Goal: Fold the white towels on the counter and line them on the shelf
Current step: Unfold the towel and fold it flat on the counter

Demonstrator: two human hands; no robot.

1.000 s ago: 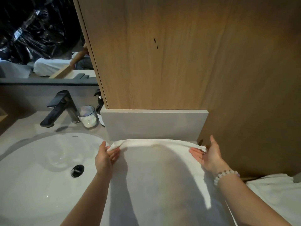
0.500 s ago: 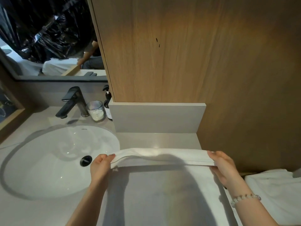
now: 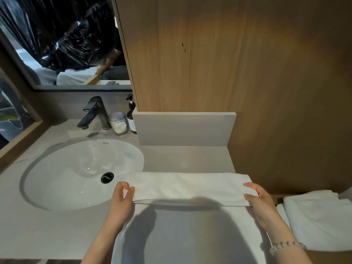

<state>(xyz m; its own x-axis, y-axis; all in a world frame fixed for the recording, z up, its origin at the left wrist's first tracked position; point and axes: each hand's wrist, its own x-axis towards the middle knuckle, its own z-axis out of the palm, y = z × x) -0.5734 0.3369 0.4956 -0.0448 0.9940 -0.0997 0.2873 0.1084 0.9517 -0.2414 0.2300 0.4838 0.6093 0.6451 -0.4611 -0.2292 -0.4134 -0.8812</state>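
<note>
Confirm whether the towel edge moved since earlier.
Yes. The towel edge, gripped by left hand and right hand, came toward the person, away from the grey backsplash.

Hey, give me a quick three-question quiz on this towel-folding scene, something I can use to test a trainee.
1. True or false: the left hand and the right hand each pinch one end of the flap turned over on the white towel.
2. What stands between the faucet and the soap bottle? A) a razor B) a glass jar C) a toothbrush
3. Fill in: the other towels lie to the ____ of the one in hand.
Key: 1 true; 2 B; 3 right.
</note>
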